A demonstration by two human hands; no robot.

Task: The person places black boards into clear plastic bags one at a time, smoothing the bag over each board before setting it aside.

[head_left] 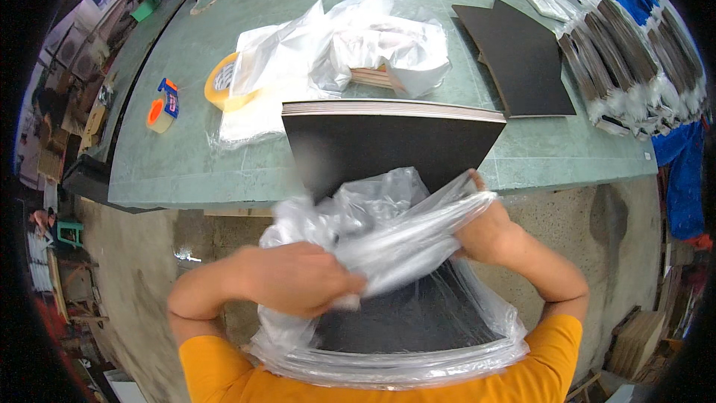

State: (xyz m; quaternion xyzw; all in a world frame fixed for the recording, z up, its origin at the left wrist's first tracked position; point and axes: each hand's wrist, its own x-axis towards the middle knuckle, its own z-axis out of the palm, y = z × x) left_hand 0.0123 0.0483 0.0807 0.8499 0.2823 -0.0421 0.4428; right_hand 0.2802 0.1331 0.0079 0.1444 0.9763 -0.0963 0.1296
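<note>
A stack of black boards [395,142] with pale edges leans against the near table edge, its upper part bare. A clear plastic bag [403,231] covers the stack's lower part, close to my body. My left hand [298,280] is closed on the bunched film at the bag's left side, slightly blurred. At the opposite side, my right hand [488,231] grips the bag's gathered edge, with its fingers partly hidden by the plastic. Through the film, the black board surface shows below my hands.
The green table [186,172] carries loose plastic bags [287,60], a yellow tape roll [218,82] and a small tape dispenser [164,108]. Loose black boards [526,63] lie at the right, beside wrapped board packs [611,52]. A green stool [71,233] stands far left.
</note>
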